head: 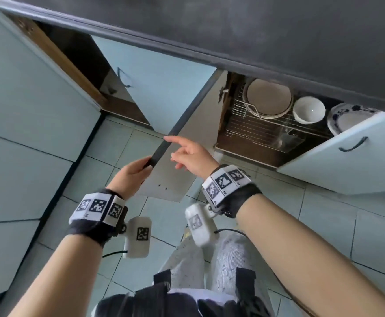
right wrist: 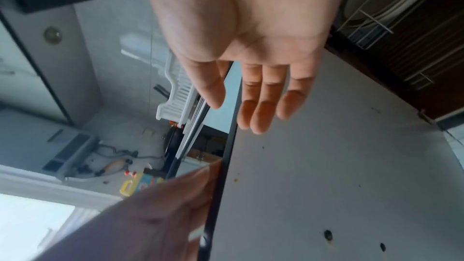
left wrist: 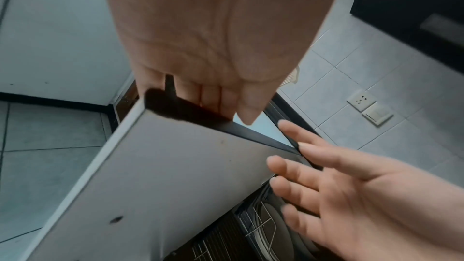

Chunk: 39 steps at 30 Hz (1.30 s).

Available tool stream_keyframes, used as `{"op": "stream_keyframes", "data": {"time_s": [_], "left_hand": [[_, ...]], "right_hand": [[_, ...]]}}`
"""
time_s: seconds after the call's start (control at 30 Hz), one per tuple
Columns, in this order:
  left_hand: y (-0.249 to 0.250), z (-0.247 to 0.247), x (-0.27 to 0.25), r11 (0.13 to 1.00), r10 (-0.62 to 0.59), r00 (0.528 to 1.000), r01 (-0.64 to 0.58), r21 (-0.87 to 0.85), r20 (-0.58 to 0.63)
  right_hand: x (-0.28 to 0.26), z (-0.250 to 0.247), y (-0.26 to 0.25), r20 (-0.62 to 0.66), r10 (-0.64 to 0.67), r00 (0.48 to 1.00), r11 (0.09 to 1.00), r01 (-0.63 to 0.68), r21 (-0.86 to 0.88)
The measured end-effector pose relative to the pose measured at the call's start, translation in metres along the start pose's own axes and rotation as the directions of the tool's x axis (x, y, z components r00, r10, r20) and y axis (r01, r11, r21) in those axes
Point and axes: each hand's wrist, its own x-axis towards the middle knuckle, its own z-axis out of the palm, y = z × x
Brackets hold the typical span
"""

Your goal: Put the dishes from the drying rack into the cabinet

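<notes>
Forearms fill the bottom of the head view, where the left hand (head: pixel 133 171) grips the dark edge of the open cabinet door (head: pixel 164 124) and the right hand (head: pixel 192 154) hovers with fingers spread, empty; plates (head: pixel 268 97) and a bowl (head: pixel 308 109) already sit in the cabinet's wire rack (head: pixel 255 129), so the job looks nearly finished. Left wrist view confirms fingers curled over that edge. Right wrist view shows loose, straight fingers near the panel, while the drying rack itself is hard to make out.

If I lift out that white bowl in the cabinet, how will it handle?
The white bowl looks glazed, so probably smooth, maybe slippery, and breakable. It sits upright on the wire rack between the plates, so it likely lifts out without catching.
</notes>
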Motion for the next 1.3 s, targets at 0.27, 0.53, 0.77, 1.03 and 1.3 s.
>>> {"op": "stream_keyframes", "data": {"time_s": [0.27,0.53,0.77,1.03,1.3], "left_hand": [[0.029,0.013,0.019,0.995,-0.07,0.958,0.047,0.09,0.278],[0.085,0.1,0.015,0.966,-0.149,0.811,-0.003,0.259,0.566],[0.152,0.187,0.018,0.934,-0.165,0.735,-0.097,0.343,0.658],[0.223,0.263,0.042,0.965,-0.148,0.784,-0.017,0.26,0.602],[0.283,0.309,0.069,0.972,0.108,0.865,-0.196,0.131,0.491]], "right_hand": [[-0.014,-0.011,0.007,-0.049,0.093,0.994,0.986,-0.099,-0.137],[-0.059,-0.092,0.033,-0.085,0.283,0.955,0.954,-0.289,-0.083],[-0.108,-0.171,0.046,-0.181,0.463,0.868,0.886,-0.457,0.073],[-0.141,-0.266,0.074,-0.315,0.483,0.817,0.875,-0.434,0.217],[-0.123,-0.338,0.094,-0.405,0.373,0.835,0.906,-0.422,-0.036]]}}
